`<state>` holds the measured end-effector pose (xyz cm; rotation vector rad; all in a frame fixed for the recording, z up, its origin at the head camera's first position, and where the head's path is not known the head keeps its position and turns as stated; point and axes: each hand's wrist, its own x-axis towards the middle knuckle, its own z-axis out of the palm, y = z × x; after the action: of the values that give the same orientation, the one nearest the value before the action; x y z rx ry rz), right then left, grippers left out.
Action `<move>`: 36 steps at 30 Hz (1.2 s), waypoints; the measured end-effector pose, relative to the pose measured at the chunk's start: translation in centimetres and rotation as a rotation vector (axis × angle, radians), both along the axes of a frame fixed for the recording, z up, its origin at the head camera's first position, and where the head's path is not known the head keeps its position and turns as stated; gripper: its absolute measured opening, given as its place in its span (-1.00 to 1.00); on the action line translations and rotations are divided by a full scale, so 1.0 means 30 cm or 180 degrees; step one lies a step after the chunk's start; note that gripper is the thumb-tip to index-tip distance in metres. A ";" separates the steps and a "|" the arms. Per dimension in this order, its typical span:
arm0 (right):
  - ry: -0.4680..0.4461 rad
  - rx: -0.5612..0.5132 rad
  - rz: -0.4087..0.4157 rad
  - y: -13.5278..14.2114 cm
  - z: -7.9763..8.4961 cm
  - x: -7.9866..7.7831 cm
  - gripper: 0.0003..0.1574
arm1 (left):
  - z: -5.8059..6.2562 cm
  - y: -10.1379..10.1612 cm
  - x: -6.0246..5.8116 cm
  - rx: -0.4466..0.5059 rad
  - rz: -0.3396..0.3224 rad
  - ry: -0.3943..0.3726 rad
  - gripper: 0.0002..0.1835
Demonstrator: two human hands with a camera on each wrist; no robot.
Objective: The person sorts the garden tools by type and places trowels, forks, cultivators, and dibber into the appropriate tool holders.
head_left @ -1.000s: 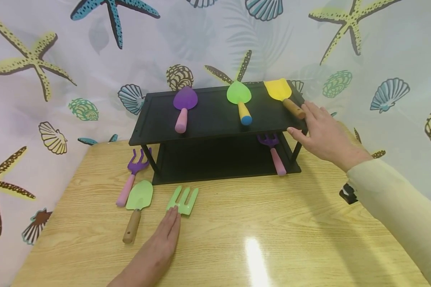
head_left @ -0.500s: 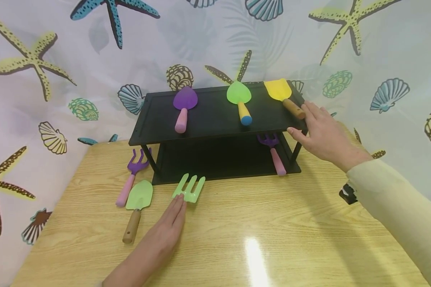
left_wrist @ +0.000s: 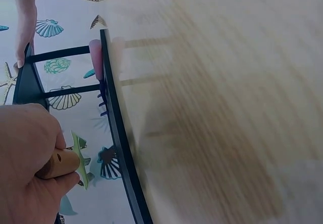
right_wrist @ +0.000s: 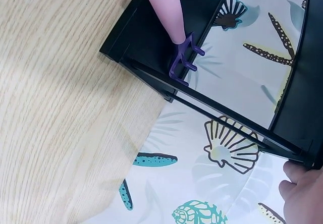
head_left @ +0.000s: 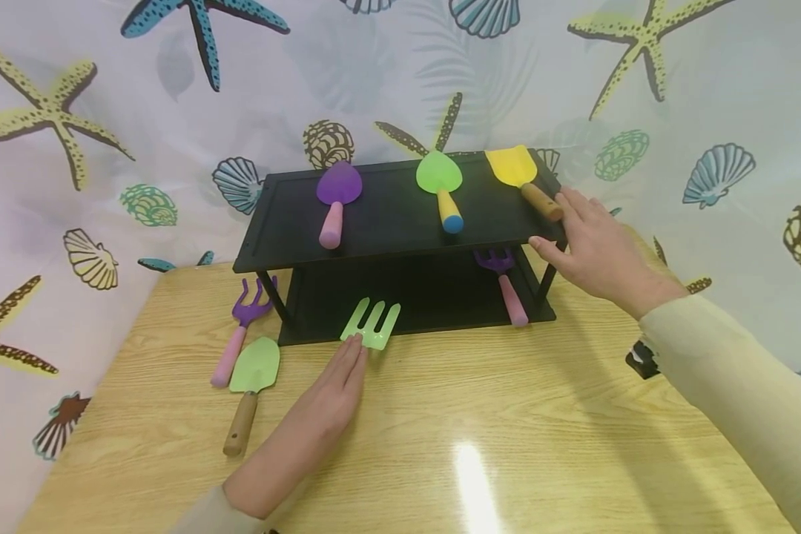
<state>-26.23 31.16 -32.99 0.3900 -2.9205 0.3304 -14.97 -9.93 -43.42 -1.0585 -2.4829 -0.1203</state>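
Note:
My left hand (head_left: pixel 327 408) grips the brown wooden handle (left_wrist: pixel 59 163) of a light green hand fork (head_left: pixel 372 325). The fork's three tines point away from me and overlap the front edge of the lower board of a black two-tier shelf (head_left: pixel 387 219). At the shelf's right end, my right hand (head_left: pixel 597 248) holds the edge of the upper board, thumb at the front corner. Its fingertips (right_wrist: pixel 292 171) show at the board's side in the right wrist view. A yellow spade (head_left: pixel 512 167) with a wooden handle lies beside these fingers.
The upper board bears a purple trowel (head_left: pixel 339 183) and a green trowel (head_left: pixel 438 172). A purple fork (head_left: pixel 512 300) with a pink handle lies on the lower board's right. Left on the table are another purple fork (head_left: pixel 243 313) and a green trowel (head_left: pixel 256 363).
My left hand has carried the green hand fork forward and to the right, from over the table to the lower board's front edge. My right hand keeps its place on the shelf.

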 end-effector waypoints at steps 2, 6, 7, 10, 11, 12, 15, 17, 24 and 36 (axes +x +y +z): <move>-0.0002 0.0006 -0.0003 0.000 -0.001 0.000 0.15 | 0.002 0.015 -0.014 -0.0026 0.0033 -0.0022 -0.52; 0.0010 0.0016 -0.0007 0.001 -0.003 0.001 0.15 | 0.007 0.048 -0.049 -0.0053 0.0096 -0.0062 -0.54; 0.0010 0.0018 -0.0009 0.001 -0.003 0.002 0.15 | 0.008 0.058 -0.058 -0.0050 0.0109 -0.0095 -0.54; -0.0001 0.0031 -0.0016 0.001 -0.002 0.004 0.15 | 0.011 0.087 -0.084 -0.0004 0.0118 -0.0186 -0.54; -0.0006 0.0034 -0.0020 0.001 -0.002 0.004 0.15 | 0.013 0.097 -0.091 0.0000 0.0115 -0.0201 -0.53; -0.0013 0.0037 -0.0024 0.001 -0.002 0.005 0.15 | 0.014 0.106 -0.098 0.0010 0.0111 -0.0222 -0.53; -0.0028 0.0038 -0.0027 0.000 -0.003 0.008 0.15 | 0.020 0.134 -0.115 0.0018 0.0135 -0.0303 -0.49; -0.0016 0.0026 -0.0024 0.001 -0.004 0.008 0.15 | 0.025 0.153 -0.126 0.0006 0.0174 -0.0356 -0.47; 0.0027 0.0014 -0.0001 0.003 -0.008 0.005 0.14 | 0.036 0.219 -0.172 -0.0017 0.0272 -0.0331 -0.48; 0.0106 -0.0022 0.0018 -0.003 -0.008 -0.003 0.13 | 0.016 0.343 -0.282 0.0004 0.0410 -0.0148 -0.56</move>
<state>-26.31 31.07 -33.24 0.3991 -2.8855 0.3314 -23.43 0.37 -42.94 -0.9019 -2.5844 -0.1083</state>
